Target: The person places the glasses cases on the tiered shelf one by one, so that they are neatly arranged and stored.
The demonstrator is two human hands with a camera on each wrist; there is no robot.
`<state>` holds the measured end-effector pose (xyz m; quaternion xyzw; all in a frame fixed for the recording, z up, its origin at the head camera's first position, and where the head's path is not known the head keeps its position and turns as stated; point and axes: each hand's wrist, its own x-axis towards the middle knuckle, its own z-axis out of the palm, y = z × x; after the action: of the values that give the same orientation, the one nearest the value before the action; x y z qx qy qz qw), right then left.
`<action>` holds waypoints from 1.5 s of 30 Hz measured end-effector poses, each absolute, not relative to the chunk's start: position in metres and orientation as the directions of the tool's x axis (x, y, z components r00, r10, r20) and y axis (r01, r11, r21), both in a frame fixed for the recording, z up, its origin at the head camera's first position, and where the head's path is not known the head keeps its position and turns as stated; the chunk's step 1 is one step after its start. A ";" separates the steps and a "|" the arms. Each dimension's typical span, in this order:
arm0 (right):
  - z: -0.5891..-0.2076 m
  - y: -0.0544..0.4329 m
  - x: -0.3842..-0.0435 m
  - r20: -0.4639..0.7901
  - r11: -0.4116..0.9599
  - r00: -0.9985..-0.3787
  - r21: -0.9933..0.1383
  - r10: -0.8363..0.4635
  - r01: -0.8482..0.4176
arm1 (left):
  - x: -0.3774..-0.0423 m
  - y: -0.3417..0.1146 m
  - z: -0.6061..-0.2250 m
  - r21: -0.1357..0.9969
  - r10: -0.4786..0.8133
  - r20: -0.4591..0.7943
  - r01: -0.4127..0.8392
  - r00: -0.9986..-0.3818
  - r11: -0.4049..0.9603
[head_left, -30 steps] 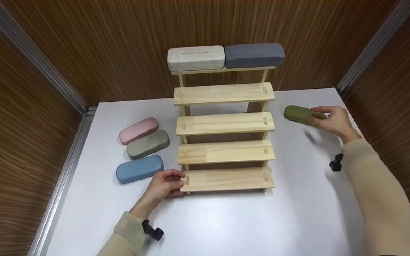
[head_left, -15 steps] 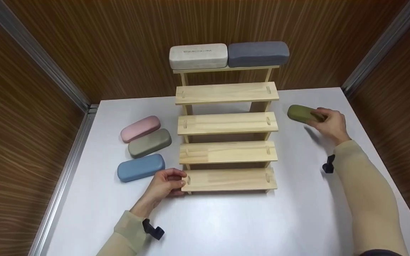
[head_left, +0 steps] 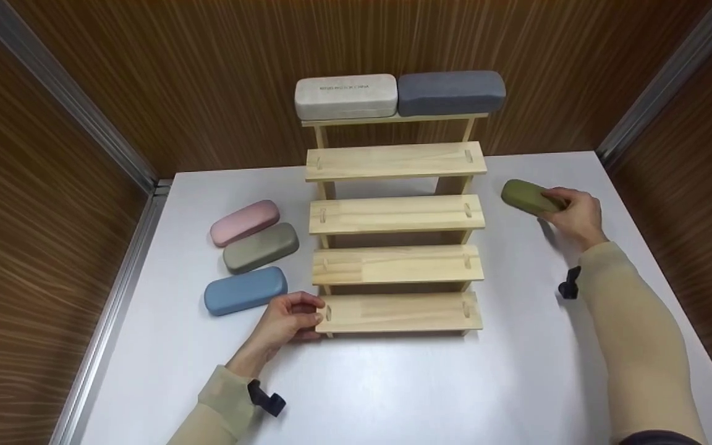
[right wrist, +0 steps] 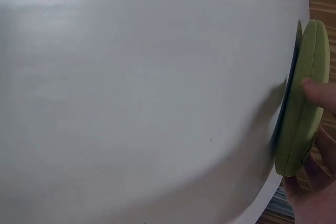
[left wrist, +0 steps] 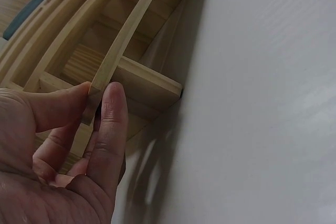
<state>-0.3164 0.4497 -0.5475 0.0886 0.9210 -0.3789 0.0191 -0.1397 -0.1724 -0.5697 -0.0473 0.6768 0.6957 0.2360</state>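
Note:
My right hand (head_left: 576,216) grips the near right end of an olive green glasses case (head_left: 524,196), right of the rack. In the right wrist view the green case (right wrist: 304,98) lies close over the white table, a dark shadow along its lower side. My left hand (head_left: 288,318) pinches the left end of the lowest board of a stepped wooden display rack (head_left: 393,312). Thumb and fingers (left wrist: 113,108) stand on either side of that board in the left wrist view. On the top step sit a white glasses case (head_left: 346,99) and a slate-blue glasses case (head_left: 452,94), side by side.
Left of the rack, a pink glasses case (head_left: 245,222), a grey-green glasses case (head_left: 261,248) and a blue glasses case (head_left: 246,290) lie on the white table (head_left: 387,389). The blue one is right by my left hand. Wood-grained panels enclose the back and sides.
My right hand has shifted slightly and the green case has turned a little, its far end swinging away from me. The left hand keeps its hold on the rack. The view has drifted slightly.

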 end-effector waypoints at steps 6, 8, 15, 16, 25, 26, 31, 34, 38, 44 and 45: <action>-0.550 0.446 -0.316 -0.077 0.727 -0.985 -0.666 0.157 0.168 | -0.139 -0.172 -0.569 0.921 0.272 -0.380 -0.388 -0.884 0.026; -0.551 0.445 -0.315 -0.059 0.746 -0.986 -0.647 0.157 0.157 | -0.139 -0.173 -0.569 0.920 0.269 -0.384 -0.392 -0.883 0.027; -0.550 0.443 -0.315 -0.041 0.787 -0.988 -0.600 0.150 0.145 | -0.139 -0.172 -0.568 0.921 0.266 -0.382 -0.388 -0.885 0.031; -0.549 0.443 -0.315 -0.047 0.788 -0.988 -0.598 0.150 0.148 | -0.139 -0.171 -0.567 0.922 0.267 -0.380 -0.386 -0.886 0.032; -0.541 0.443 -0.312 -0.096 0.794 -0.985 -0.582 0.147 0.175 | -0.139 -0.171 -0.567 0.922 0.266 -0.382 -0.386 -0.885 0.038; -0.540 0.444 -0.311 -0.096 0.795 -0.985 -0.581 0.145 0.174 | -0.139 -0.171 -0.567 0.921 0.266 -0.382 -0.387 -0.885 0.038; -0.535 0.446 -0.309 -0.083 0.815 -0.988 -0.558 0.129 0.154 | -0.139 -0.171 -0.566 0.918 0.261 -0.390 -0.395 -0.883 0.034; -0.531 0.447 -0.308 -0.086 0.822 -0.989 -0.550 0.118 0.146 | -0.139 -0.171 -0.566 0.918 0.264 -0.390 -0.396 -0.882 0.031; -0.523 0.447 -0.306 -0.069 0.838 -0.994 -0.535 0.086 0.110 | -0.140 -0.172 -0.567 0.918 0.266 -0.390 -0.394 -0.882 0.037; -0.511 0.446 -0.301 -0.023 0.850 -0.999 -0.524 0.047 0.052 | -0.140 -0.172 -0.567 0.920 0.273 -0.385 -0.389 -0.882 0.041; -0.510 0.446 -0.301 -0.015 0.852 -0.999 -0.522 0.047 0.048 | -0.140 -0.172 -0.567 0.921 0.273 -0.383 -0.388 -0.882 0.040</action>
<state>-0.3008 0.4457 -0.5096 0.0245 0.9622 -0.2714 0.0009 -0.1399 -0.1719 -0.5673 -0.0422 0.6806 0.6914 0.2388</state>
